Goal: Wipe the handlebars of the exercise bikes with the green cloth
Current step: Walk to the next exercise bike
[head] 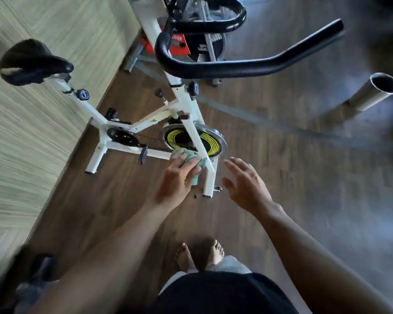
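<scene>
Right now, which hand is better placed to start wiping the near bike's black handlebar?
The left hand. Its fingers already hold the green cloth, so it only needs to lift to the black handlebar above it in the view. The right hand is open and holds nothing; it would first need the cloth passed over.

white bike frame point(145, 122), black handlebars point(236, 66), yellow-ringed black flywheel point(191, 139), green cloth point(196, 165), brown wood-grain floor point(270, 177).

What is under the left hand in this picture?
A bunched green cloth shows under the left hand, whose fingers curl over it. The hand covers most of the cloth, so its full shape is hidden.
</scene>
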